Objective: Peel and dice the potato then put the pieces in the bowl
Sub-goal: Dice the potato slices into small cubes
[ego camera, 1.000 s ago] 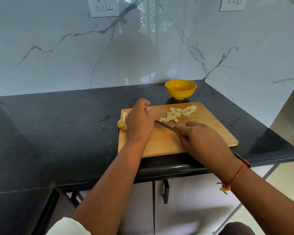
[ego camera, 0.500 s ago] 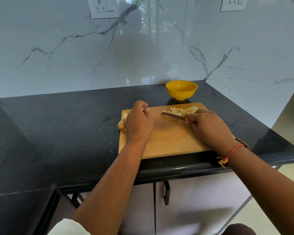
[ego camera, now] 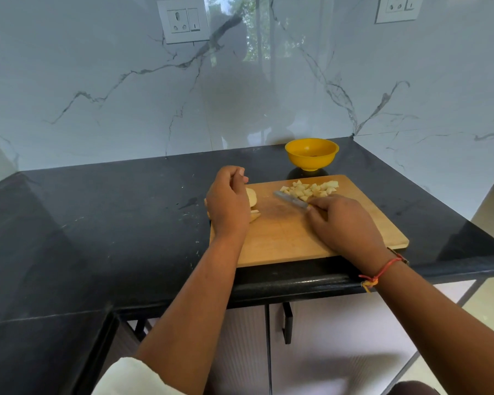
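Observation:
A wooden cutting board [ego camera: 291,240] lies on the black counter. A heap of diced potato pieces [ego camera: 311,190] sits at its far side. My right hand [ego camera: 342,220] grips a knife [ego camera: 290,198], whose blade lies flat against the near edge of the heap. My left hand [ego camera: 227,199] hovers with curled fingers over the board's left end, partly hiding an uncut peeled potato chunk [ego camera: 251,196] and a few slices beside it. The yellow bowl [ego camera: 311,153] stands just behind the board.
The black counter [ego camera: 111,223] stretches wide to the left and wraps round to the right corner. Marble walls with two sockets rise behind. The counter's front edge runs right under the board.
My right hand has swept the knife from the board's middle to the far side, pushing cut pieces into the heap. My left hand lifted slightly, uncovering the potato chunk.

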### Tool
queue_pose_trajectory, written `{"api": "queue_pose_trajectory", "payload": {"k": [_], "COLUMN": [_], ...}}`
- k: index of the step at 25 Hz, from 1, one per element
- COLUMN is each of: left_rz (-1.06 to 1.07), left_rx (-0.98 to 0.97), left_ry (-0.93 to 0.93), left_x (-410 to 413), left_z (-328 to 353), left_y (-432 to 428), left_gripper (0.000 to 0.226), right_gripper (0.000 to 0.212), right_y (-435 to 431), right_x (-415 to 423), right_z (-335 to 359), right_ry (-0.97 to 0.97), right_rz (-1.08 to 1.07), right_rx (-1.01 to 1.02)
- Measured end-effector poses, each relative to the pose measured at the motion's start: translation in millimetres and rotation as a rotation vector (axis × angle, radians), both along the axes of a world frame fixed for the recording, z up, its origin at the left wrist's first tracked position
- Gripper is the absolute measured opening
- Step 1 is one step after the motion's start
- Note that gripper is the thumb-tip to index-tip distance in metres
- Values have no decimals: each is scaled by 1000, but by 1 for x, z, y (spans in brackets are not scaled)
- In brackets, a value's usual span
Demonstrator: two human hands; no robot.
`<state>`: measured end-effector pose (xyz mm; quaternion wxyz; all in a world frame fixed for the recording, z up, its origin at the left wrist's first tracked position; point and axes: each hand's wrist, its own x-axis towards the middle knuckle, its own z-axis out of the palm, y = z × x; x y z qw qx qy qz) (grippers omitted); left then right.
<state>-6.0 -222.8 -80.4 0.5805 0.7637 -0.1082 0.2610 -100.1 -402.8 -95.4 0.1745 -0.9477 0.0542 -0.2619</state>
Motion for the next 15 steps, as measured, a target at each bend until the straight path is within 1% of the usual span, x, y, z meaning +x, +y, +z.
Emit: {"api": "queue_pose_trajectory", "payload": {"k": [2,3,4,6,8,9,12,15], "left_rz": [9,6,-15,-128,-256,-283,-244,-163], "left_rx": [-15,39,138,381,565,630,729,729], "left_ry": [51,88,131,245,373,403,366,316], "left_x": [3,7,13,22,22,21,21,26], "left_z": [10,16,20,25,26,26,21,16], "left_y": [13,22,31,51,63,65,60,52], "left_gripper": [16,15,13,11,21,28,42,48], "right_gripper": [31,30,29,29,30,31,32,33], "right_y": [0,1,2,4,5,5,4,4], "right_x": [-1,-2,-3,-6,-7,-7,-6,-6], "right_z": [-2,-2,-2,-2,-1,0,-1,-2], "right_ry": [-13,-21,-29,-34,-24,-16,-12,-21], "right_rz": [-14,-18,-14,17,55,65,65,60], "right_rx": [7,9,5,-6,-14,-15,-9,0]}}
